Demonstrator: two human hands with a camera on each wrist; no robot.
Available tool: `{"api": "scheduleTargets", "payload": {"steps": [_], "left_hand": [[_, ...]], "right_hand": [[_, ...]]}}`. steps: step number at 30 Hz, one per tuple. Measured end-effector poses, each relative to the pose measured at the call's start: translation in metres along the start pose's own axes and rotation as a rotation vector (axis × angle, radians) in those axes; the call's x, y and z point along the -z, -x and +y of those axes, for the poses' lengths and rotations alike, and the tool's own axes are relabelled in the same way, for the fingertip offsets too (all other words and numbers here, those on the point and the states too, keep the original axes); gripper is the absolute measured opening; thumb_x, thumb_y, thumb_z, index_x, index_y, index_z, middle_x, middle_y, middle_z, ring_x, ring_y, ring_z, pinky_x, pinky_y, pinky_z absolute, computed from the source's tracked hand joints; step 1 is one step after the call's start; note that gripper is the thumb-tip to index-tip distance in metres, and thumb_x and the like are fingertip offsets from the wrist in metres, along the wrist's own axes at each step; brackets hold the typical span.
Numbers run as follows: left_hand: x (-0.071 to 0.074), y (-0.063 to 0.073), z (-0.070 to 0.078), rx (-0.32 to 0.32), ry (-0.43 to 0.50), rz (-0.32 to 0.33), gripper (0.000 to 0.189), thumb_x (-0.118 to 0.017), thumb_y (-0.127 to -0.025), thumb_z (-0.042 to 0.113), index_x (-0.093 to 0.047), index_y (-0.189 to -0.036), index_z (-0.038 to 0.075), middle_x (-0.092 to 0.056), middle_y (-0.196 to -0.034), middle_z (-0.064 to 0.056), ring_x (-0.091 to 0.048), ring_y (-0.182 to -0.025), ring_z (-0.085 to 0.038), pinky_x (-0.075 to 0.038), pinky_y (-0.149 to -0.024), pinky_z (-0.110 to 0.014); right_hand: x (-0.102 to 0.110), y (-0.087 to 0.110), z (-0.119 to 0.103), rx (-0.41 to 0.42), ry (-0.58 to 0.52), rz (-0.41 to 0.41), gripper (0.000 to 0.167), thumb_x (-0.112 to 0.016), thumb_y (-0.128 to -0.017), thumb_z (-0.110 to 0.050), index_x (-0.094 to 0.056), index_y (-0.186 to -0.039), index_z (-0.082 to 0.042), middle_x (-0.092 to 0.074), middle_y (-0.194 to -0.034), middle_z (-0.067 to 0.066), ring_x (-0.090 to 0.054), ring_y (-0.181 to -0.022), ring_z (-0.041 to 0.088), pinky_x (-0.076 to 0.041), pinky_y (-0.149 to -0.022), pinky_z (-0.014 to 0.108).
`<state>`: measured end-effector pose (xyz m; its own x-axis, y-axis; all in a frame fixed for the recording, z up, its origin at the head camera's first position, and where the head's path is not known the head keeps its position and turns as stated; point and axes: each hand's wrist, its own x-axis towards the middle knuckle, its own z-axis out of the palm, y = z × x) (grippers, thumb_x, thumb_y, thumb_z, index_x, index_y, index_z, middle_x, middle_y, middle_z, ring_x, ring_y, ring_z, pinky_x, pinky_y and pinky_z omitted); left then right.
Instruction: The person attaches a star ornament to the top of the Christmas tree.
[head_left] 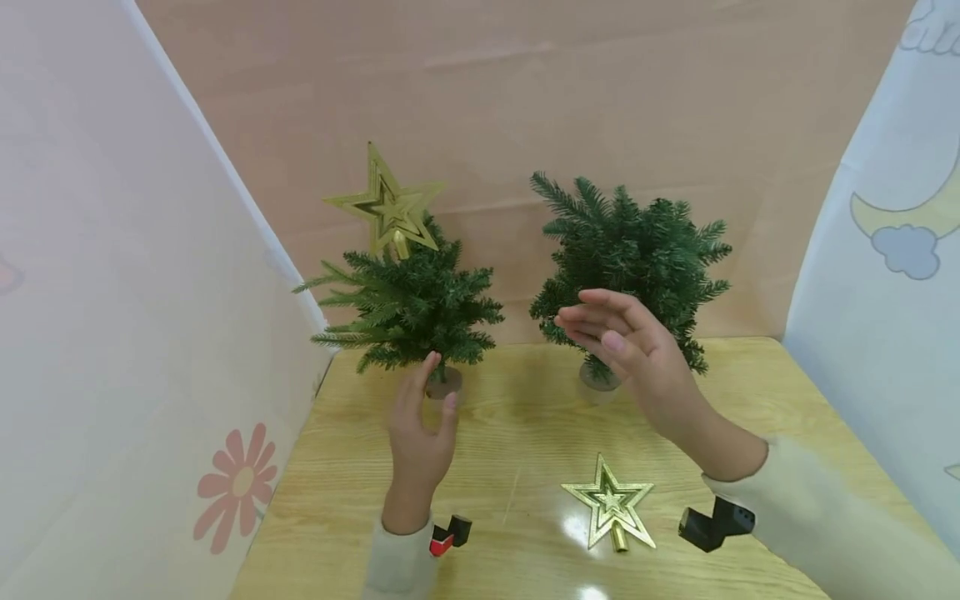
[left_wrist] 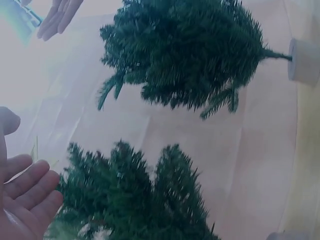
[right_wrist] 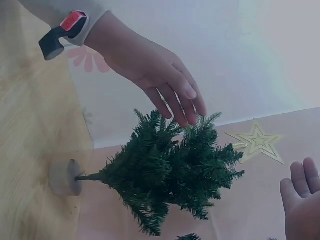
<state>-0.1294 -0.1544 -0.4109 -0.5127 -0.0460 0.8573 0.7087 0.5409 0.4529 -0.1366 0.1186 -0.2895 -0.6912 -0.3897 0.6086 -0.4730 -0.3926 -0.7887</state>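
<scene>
Loose star: flat on the table, between the forearms, well in front of both trees.
Star's long axis: socket toward the person, top point away toward the trees, leaning slightly left.
Bearing: from the right hand, back toward the person and a little left; from the left hand, rightward and somewhat nearer the person.
Nearer hand: right, by the head view; its height over the table hard to judge.
Right hand: raised before the right tree, fingers extended and slightly bent, thumb apart, nothing held.
Left hand: by the left tree, fingers extended, thumb apart, nothing held; contact with branches cannot be told.
Left tree: upright, upper star at its top.
Right tree: upright, no star on it.
</scene>
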Motion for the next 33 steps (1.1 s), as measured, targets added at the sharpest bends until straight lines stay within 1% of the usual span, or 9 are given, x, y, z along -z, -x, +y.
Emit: {"api": "scheduleTargets", "payload": {"steps": [5, 8, 11, 14, 20, 23, 28, 30, 33], "left_hand": [[-0.014, 0.001, 0.008, 0.008, 0.091, -0.047, 0.049, -0.059, -0.097, 0.013, -0.047, -0.141, -0.003, -0.053, -0.135, -0.019, -0.049, -0.126, -0.031, -0.040, -0.108, -0.038], [-0.025, 0.003, 0.011, 0.012, 0.115, -0.082, 0.049, -0.059, -0.097, 0.014, -0.046, -0.141, -0.003, -0.053, -0.135, -0.018, -0.049, -0.126, -0.030, -0.042, -0.106, -0.040], [-0.036, 0.006, 0.014, 0.019, 0.126, -0.123, 0.052, -0.061, -0.095, 0.010, -0.045, -0.143, 0.000, -0.052, -0.138, -0.013, -0.049, -0.127, -0.028, -0.044, -0.105, -0.040], [-0.047, 0.007, 0.015, 0.030, 0.161, -0.166, 0.056, -0.062, -0.092, 0.003, -0.044, -0.144, 0.002, -0.051, -0.141, -0.011, -0.048, -0.128, -0.028, -0.044, -0.106, -0.040], [-0.068, 0.011, 0.014, 0.085, 0.209, -0.248, 0.054, -0.061, -0.096, 0.006, -0.041, -0.146, 0.002, -0.047, -0.144, -0.012, -0.046, -0.131, -0.027, -0.042, -0.107, -0.038], [-0.077, 0.014, 0.012, 0.120, 0.234, -0.276, 0.056, -0.060, -0.097, 0.008, -0.038, -0.148, 0.002, -0.044, -0.146, -0.012, -0.044, -0.132, -0.027, -0.042, -0.107, -0.039], [-0.092, 0.020, 0.007, 0.192, 0.253, -0.336, 0.062, -0.059, -0.099, 0.012, -0.030, -0.153, 0.011, -0.039, -0.150, -0.007, -0.038, -0.137, -0.023, -0.038, -0.110, -0.035], [-0.097, 0.020, 0.005, 0.208, 0.252, -0.360, 0.065, -0.059, -0.099, 0.014, -0.026, -0.154, 0.012, -0.035, -0.153, -0.005, -0.036, -0.139, -0.022, -0.037, -0.111, -0.035], [-0.102, 0.019, 0.005, 0.232, 0.245, -0.404, 0.070, -0.058, -0.100, 0.019, -0.018, -0.157, 0.014, -0.027, -0.157, -0.004, -0.031, -0.141, -0.023, -0.035, -0.112, -0.038]], "right_hand": [[0.004, 0.029, 0.007, 0.045, 0.026, 0.003, 0.041, -0.040, -0.102, -0.001, -0.034, -0.140, 0.014, -0.053, -0.134, 0.023, -0.051, -0.126, 0.031, -0.041, -0.107, 0.039], [0.008, 0.047, 0.014, 0.062, 0.035, 0.002, 0.041, -0.038, -0.101, 0.003, -0.031, -0.140, 0.017, -0.051, -0.135, 0.025, -0.049, -0.128, 0.032, -0.041, -0.108, 0.039], [0.013, 0.067, 0.020, 0.073, 0.037, 0.003, 0.041, -0.034, -0.101, 0.007, -0.028, -0.139, 0.020, -0.047, -0.137, 0.029, -0.046, -0.130, 0.033, -0.038, -0.109, 0.040], [0.019, 0.086, 0.027, 0.051, 0.031, 0.026, 0.041, -0.030, -0.101, 0.009, -0.027, -0.140, 0.020, -0.044, -0.139, 0.030, -0.045, -0.132, 0.033, -0.035, -0.111, 0.039], [0.033, 0.121, 0.041, -0.028, 0.021, 0.100, 0.040, -0.026, -0.101, 0.011, -0.025, -0.139, 0.023, -0.043, -0.139, 0.031, -0.046, -0.131, 0.031, -0.034, -0.111, 0.036], [0.040, 0.136, 0.050, -0.099, 0.035, 0.139, 0.040, -0.027, -0.101, 0.009, -0.026, -0.140, 0.022, -0.045, -0.139, 0.029, -0.047, -0.130, 0.030, -0.034, -0.110, 0.034], [0.050, 0.157, 0.066, -0.257, 0.099, 0.187, 0.041, -0.030, -0.104, 0.003, -0.028, -0.143, 0.015, -0.049, -0.140, 0.017, -0.047, -0.131, 0.024, -0.035, -0.110, 0.031], [0.055, 0.165, 0.071, -0.339, 0.181, 0.213, 0.041, -0.034, -0.105, -0.002, -0.031, -0.144, 0.012, -0.049, -0.141, 0.017, -0.049, -0.129, 0.019, -0.037, -0.108, 0.026], [0.063, 0.175, 0.080, -0.511, 0.345, 0.262, 0.044, -0.043, -0.106, -0.016, -0.036, -0.145, 0.004, -0.048, -0.142, 0.018, -0.051, -0.126, 0.013, -0.040, -0.101, 0.015]]}}
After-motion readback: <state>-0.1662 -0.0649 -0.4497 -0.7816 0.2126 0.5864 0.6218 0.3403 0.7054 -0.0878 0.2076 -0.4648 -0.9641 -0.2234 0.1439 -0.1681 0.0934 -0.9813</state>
